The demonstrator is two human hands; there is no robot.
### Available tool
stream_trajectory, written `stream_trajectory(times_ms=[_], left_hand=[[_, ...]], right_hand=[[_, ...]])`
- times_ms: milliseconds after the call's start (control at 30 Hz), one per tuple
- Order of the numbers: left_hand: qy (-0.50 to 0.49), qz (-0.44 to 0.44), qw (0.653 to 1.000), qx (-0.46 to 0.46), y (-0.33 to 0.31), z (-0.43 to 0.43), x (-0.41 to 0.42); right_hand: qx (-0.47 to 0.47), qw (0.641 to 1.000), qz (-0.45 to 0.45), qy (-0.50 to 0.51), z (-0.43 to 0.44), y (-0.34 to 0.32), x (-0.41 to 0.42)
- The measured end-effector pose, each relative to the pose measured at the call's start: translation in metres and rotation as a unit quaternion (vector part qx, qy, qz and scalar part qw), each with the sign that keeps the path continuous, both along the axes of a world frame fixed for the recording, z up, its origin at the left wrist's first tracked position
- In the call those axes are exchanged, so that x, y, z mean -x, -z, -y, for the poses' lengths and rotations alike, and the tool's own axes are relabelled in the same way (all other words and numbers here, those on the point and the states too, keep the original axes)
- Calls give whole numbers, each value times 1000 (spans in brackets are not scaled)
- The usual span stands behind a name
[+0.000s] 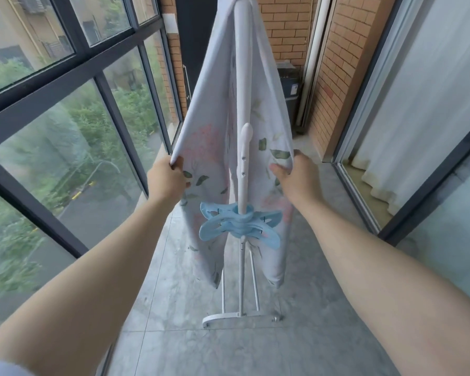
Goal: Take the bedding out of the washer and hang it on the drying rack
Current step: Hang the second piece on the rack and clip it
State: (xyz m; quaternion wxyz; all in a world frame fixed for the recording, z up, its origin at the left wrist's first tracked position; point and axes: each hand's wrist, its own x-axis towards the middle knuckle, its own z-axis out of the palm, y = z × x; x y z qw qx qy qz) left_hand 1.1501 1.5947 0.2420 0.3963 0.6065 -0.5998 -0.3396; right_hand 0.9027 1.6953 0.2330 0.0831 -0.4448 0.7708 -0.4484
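Note:
A pale sheet with pink flowers and green leaves (209, 109) hangs over the top of a white drying rack (243, 158), falling down both sides of its upright pole. My left hand (168, 180) grips the sheet's left edge. My right hand (296, 175) pinches the right edge, thumb in front of the cloth. Both edges are held apart from the pole. The washer (289, 90) stands dark at the far end of the balcony, partly hidden behind the sheet.
A light blue plastic clip holder (239, 225) sits on the rack's pole above the white foot bar (239, 317). Tall windows (65, 118) run along the left, a brick wall (334, 77) and sliding glass door (418, 118) along the right. Grey tile floor (201, 343) lies below.

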Motion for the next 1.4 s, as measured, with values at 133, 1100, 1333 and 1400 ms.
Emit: stream_trajectory(times_ms=[133,1100,1333,1400], left_hand=[[1,96,993,62,31,-4,-6],[-20,131,991,-29,174,-42,-11],[-74,116,990,8,204,-43,5],[-76,88,993,14,218,-45,9]], right_hand=[[-35,997,52,49,2,9,4],[-87,988,88,94,-38,134,1],[-67,991,104,51,-24,213,0],[-66,987,136,48,-21,227,-5]])
